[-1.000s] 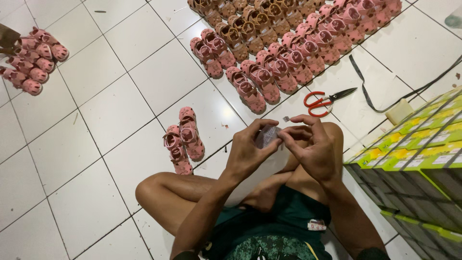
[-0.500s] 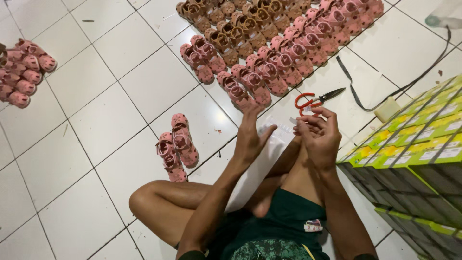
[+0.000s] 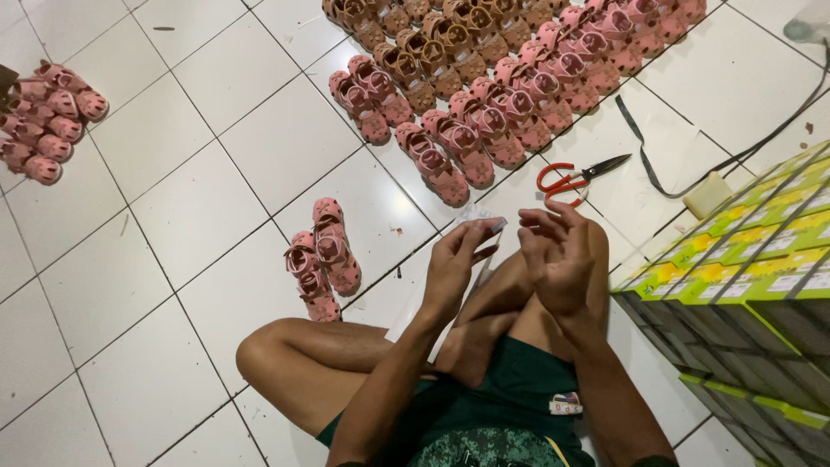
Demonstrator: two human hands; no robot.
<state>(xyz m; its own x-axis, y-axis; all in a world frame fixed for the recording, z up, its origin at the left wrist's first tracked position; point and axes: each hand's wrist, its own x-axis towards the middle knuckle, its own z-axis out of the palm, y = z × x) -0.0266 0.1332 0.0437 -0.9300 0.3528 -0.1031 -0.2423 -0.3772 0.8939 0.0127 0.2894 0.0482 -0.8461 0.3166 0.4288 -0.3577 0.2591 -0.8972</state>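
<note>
- Paper slip (image 3: 486, 221), small, pale and thin, sits near the middle of the frame, pinched at the fingertips of the left hand (image 3: 451, 270); it pokes out above and to the right of that hand, its long axis running roughly left to right with a slight tilt.
- Left hand's fingers are closed together on the slip's lower edge, palm turned away from the camera.
- Right hand (image 3: 558, 264) hovers just right of the slip, fingers curled and loosely spread; whether any fingertip touches the slip I cannot tell.
- Both forearms rise from the bottom edge, over the person's crossed bare legs and green shorts (image 3: 510, 406).
- A larger white sheet (image 3: 413, 316) lies under the arms, mostly hidden by them.
- A pair of small pink sandals (image 3: 324, 258) lies on the white tiled floor (image 3: 173, 225) left of the hands, toes pointing toward the upper left.
- Red-handled scissors (image 3: 575, 177) lie above and right of the hands, blades pointing to the right.
- Rows of pink and brown sandals (image 3: 493, 78) fill the upper centre and upper right; another pink cluster (image 3: 47, 121) sits at the left edge.
- Stacked green and yellow boxes (image 3: 752, 285) fill the right side, with a black strap (image 3: 657, 164) on the floor above them.
</note>
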